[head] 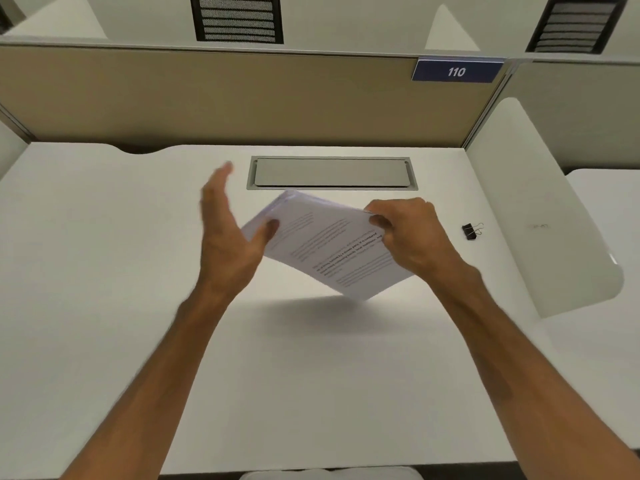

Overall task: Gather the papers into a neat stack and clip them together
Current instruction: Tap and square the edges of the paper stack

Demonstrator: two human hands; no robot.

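Observation:
A stack of printed white papers [322, 244] hangs tilted above the white desk [104, 237], casting a shadow below it. My right hand [408, 233] grips the stack's right edge with thumb on top. My left hand [228, 230] is at the stack's left edge, palm flat against it, fingers stretched upward and blurred, thumb resting on the top sheet. A black binder clip [470, 231] with silver handles lies on the desk to the right of my right hand, apart from it.
A grey cable-tray lid [330, 172] is set in the desk behind the papers. A tan partition [207, 98] with a blue "110" sign [456, 71] closes the back. A white side divider [540, 209] stands at the right.

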